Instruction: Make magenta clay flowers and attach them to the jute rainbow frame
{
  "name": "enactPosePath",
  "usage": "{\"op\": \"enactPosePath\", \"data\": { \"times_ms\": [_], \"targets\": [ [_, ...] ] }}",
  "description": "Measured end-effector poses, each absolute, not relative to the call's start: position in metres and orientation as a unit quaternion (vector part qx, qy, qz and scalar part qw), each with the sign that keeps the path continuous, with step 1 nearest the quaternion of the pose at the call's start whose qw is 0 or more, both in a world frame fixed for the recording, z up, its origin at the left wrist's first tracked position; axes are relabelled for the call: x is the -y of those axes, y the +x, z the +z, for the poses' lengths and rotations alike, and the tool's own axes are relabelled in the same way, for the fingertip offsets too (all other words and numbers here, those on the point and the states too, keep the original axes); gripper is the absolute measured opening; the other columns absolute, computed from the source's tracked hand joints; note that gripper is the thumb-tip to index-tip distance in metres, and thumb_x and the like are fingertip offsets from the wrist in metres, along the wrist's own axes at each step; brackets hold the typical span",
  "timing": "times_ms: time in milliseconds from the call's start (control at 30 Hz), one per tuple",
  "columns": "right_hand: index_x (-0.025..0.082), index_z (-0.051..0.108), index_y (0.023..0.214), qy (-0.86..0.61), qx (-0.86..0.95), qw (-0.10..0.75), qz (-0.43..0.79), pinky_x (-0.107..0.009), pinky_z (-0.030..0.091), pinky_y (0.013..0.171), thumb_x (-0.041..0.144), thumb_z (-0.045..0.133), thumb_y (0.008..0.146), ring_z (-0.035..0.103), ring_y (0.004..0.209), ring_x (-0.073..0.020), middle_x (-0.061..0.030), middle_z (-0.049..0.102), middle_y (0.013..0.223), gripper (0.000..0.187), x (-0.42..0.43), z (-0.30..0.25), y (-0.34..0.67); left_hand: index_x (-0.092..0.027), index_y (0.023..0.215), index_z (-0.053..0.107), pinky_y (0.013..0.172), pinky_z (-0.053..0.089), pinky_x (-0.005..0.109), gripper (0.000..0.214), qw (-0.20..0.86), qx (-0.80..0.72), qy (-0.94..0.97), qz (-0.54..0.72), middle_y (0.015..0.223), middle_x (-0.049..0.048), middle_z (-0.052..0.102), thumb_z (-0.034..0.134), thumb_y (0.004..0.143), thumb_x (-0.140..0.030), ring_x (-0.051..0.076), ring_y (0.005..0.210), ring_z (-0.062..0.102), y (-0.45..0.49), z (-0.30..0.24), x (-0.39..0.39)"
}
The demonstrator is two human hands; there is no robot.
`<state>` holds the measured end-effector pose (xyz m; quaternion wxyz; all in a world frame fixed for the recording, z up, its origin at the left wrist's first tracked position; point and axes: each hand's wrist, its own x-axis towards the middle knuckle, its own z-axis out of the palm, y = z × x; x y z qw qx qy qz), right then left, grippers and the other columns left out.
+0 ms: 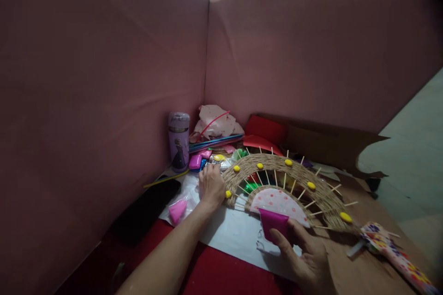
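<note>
My right hand (306,251) grips a small magenta packet (275,223) with clear plastic edges, thumb in front and fingers behind. Just beyond it lies a half-round fan (254,163) of woven twine over thin sticks, dotted with yellow discs; its centre is a spotted pale pink half-circle (273,200). My left hand (212,185) is by the fan's left end, its fingers bent down into a heap of small packets. Those fingertips are hidden, so what they pinch is not visible. Pink packets (195,162) lie just past that hand.
A purple tumbler (179,140) stands in the left corner by pink partition walls (304,60). Crumpled pale pink cloth (216,122) and red sheets (265,129) lie behind. A black object (148,207) is at left; a flower-patterned handle-like piece (398,256) at right. White paper (224,235) lies underneath.
</note>
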<state>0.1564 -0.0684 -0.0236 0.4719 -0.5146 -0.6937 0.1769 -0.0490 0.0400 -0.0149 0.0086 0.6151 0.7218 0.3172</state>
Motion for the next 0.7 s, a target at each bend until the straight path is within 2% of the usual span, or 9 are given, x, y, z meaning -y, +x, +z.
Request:
{"op": "enactPosePath", "data": {
  "times_ms": [467, 700],
  "targets": [
    [0.018, 0.062, 0.081, -0.514, 0.698, 0.471, 0.163, -0.023, 0.046, 0.05, 0.042, 0.059, 0.079, 0.057, 0.054, -0.0145, 0.0005, 0.063, 0.063, 0.023, 0.0633, -0.0283, 0.158, -0.021, 0.104, 0.061, 0.088, 0.035, 0.036, 0.033, 0.0, -0.718, 0.619, 0.319, 0.102, 0.0078, 0.06, 0.038, 0.082, -0.011, 0.023, 0.099, 0.051, -0.049, -0.0175, -0.0389],
    [0.018, 0.062, 0.079, -0.505, 0.684, 0.475, 0.228, -0.023, 0.046, 0.052, 0.04, 0.06, 0.079, 0.057, 0.056, -0.015, -0.0001, 0.062, 0.064, 0.022, 0.0643, -0.0283, 0.1569, -0.02, 0.103, 0.061, 0.085, 0.036, 0.035, 0.031, 0.004, -0.717, 0.622, 0.314, 0.103, 0.008, 0.06, 0.04, 0.081, -0.011, 0.023, 0.099, 0.051, -0.0495, -0.0169, -0.0397]
  ]
}}
